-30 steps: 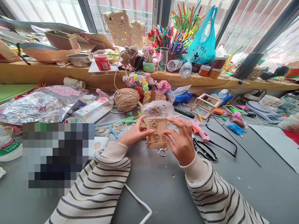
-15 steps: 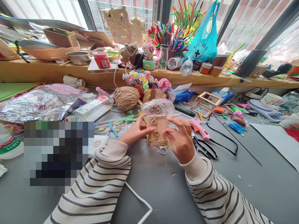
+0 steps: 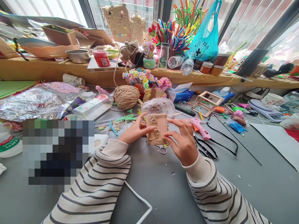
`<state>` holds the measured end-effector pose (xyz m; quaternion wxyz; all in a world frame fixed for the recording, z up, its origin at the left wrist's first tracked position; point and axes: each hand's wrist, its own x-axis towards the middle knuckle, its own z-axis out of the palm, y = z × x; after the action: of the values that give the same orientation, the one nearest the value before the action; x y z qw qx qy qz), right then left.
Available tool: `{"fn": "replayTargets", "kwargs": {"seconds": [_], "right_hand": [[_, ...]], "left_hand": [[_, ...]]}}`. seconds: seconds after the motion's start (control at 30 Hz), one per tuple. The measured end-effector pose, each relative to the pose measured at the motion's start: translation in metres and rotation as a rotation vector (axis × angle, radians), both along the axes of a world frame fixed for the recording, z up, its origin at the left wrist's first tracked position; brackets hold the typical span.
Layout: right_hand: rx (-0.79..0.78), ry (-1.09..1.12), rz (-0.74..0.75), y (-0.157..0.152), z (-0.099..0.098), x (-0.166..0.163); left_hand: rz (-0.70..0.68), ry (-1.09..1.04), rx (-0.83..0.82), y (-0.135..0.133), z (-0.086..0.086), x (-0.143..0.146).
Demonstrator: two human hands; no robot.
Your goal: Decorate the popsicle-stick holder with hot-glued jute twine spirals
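A small craft-stick holder is held up over the grey table, its front facing me. Jute twine bands its top and bottom, and two coiled twine rosettes sit on the left of its front. My left hand grips the left side, thumb across the front and the other fingers partly hidden behind. At the right edge, my right hand touches it with thumb and index fingertips, spaced apart one above the other. Behind the holder lies a clear plastic bag of small bits. Scissors show partly below it.
A ball of twine stands behind my left hand. To the right are a pink glue gun, its black cord and black-handled pliers. A white cable crosses the table in front. Craft supplies crowd the back ledge.
My right thumb and index finger have spread farther apart along the holder's right edge. The left hand keeps its hold, and the holder has barely moved.
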<state>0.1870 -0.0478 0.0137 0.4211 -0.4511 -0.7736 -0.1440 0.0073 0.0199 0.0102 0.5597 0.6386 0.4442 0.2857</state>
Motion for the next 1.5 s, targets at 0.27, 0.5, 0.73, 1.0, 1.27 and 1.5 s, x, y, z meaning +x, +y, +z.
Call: {"fn": "replayTargets", "kwargs": {"seconds": [0.27,0.5,0.73,1.0,1.27,1.5], "right_hand": [[0.044,-0.022,-0.013,0.001,-0.002,-0.004],[0.085,0.044,-0.092,0.003,-0.002,0.004],[0.061,0.053,-0.078,0.003,-0.001,0.006],[0.097,0.048,-0.067,0.003,-0.003,0.001],[0.015,0.013,0.027,0.000,-0.001,0.005],[0.013,-0.007,0.026,0.001,-0.003,0.003]], "left_hand": [[-0.020,-0.030,0.016,0.001,-0.003,0.000],[-0.010,0.010,0.025,-0.001,-0.001,0.000],[-0.015,0.014,0.023,-0.001,-0.001,0.000],[-0.011,-0.008,0.093,-0.001,-0.005,-0.001],[0.001,0.009,0.106,0.000,-0.006,-0.001],[-0.020,0.024,0.128,0.001,-0.009,-0.002]]}}
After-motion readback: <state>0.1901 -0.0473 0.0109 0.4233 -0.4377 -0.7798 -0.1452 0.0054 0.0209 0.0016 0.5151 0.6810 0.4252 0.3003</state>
